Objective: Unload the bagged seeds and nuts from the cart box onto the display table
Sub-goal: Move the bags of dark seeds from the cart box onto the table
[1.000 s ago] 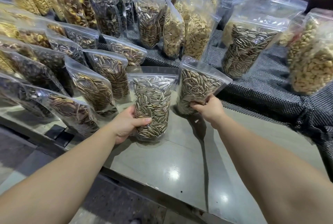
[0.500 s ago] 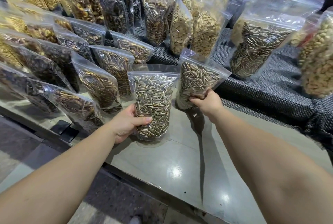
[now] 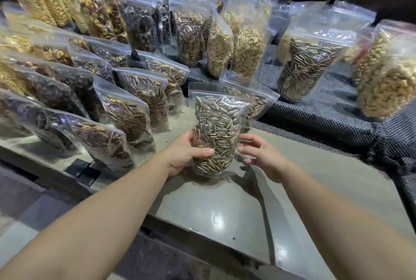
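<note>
Your left hand [image 3: 184, 156] and right hand [image 3: 262, 156] are bare: no gloves, rings or wristwear visible. Both your forearms are uncovered, with no sleeve in frame.

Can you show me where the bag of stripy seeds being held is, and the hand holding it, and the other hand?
Held bag of striped seeds [image 3: 215, 131]: head view, on the seed-filled middle.
Left hand [image 3: 183, 152]: head view, on the hand's back, gripping the bag.
Right hand [image 3: 262, 152]: head view, on the palm, fingers relaxed.
</note>
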Action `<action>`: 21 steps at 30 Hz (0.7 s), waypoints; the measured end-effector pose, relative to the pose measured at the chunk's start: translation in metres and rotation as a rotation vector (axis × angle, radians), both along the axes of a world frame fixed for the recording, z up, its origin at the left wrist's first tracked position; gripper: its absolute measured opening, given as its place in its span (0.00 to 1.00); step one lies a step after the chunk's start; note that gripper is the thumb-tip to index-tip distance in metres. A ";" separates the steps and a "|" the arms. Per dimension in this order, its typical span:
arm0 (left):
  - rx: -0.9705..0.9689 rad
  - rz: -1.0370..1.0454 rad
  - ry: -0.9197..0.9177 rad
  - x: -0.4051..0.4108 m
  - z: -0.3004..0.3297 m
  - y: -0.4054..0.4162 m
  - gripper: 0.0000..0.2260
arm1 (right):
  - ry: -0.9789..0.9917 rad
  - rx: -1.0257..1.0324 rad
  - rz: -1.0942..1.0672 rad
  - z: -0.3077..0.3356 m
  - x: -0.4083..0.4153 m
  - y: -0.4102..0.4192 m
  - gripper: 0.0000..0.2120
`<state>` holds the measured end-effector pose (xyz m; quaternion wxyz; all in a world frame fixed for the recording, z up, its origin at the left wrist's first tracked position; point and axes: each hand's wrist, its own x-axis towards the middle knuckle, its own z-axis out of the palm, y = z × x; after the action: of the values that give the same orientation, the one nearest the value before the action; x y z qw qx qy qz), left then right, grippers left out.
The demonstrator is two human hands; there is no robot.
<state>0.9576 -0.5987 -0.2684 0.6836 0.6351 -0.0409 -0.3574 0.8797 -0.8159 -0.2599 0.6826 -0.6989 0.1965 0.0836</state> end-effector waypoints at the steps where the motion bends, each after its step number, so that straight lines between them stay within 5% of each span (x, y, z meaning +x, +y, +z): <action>1: 0.011 -0.007 -0.015 0.001 0.000 -0.004 0.25 | -0.004 0.026 0.044 0.001 -0.003 0.000 0.23; 4: 0.038 -0.004 -0.089 0.003 0.001 -0.014 0.24 | 0.004 0.011 0.092 0.002 -0.001 0.001 0.33; 7: 0.091 0.013 -0.199 0.008 0.002 -0.021 0.21 | -0.076 -0.276 0.053 0.001 0.005 0.011 0.43; 13: 0.313 -0.060 -0.482 0.023 -0.002 -0.031 0.26 | -0.269 -0.511 -0.113 -0.007 0.009 0.022 0.21; 21: 0.387 -0.099 -0.512 0.030 -0.028 -0.032 0.24 | -0.110 -0.408 -0.173 -0.023 0.012 0.011 0.19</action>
<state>0.9875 -0.6302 -0.2962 0.4993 0.8198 -0.1737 -0.2200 0.8916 -0.8053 -0.2833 0.5412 -0.8067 0.2309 -0.0550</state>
